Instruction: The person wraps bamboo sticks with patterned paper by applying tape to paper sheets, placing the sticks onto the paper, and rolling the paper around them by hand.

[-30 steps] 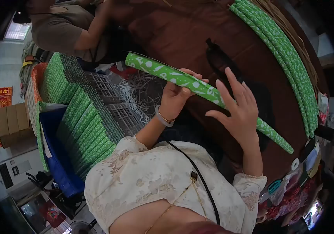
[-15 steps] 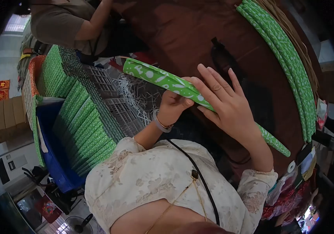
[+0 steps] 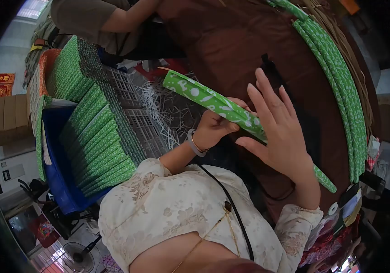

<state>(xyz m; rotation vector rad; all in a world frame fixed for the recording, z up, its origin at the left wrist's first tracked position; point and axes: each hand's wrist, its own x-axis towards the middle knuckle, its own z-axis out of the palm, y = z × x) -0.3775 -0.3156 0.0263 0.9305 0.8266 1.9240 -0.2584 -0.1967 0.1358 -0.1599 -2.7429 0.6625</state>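
A long green roll (image 3: 204, 97) with white printed shapes slants above the dark brown table cover (image 3: 222, 41). My left hand (image 3: 217, 123) is wrapped round the middle of the roll from below, a grey band on its wrist. Fingers stretched and apart, my right hand (image 3: 279, 132) lies over the lower right part of the roll and hides some of it. Whether its palm touches the roll cannot be made out. The roll's thin end comes out beyond my right wrist.
Long green rolls (image 3: 336, 86) lie along the table's right side. At the left, stacked green bundles (image 3: 101, 145) fill a blue crate (image 3: 58, 175). Shredded white strips (image 3: 158, 113) lie beside grey crates (image 3: 147, 132). Another person's arm (image 3: 129, 18) is at the top.
My right hand has lifted slightly, its fingers pointing further up. The roll and my left hand appear shifted a little to the right as the camera view has moved.
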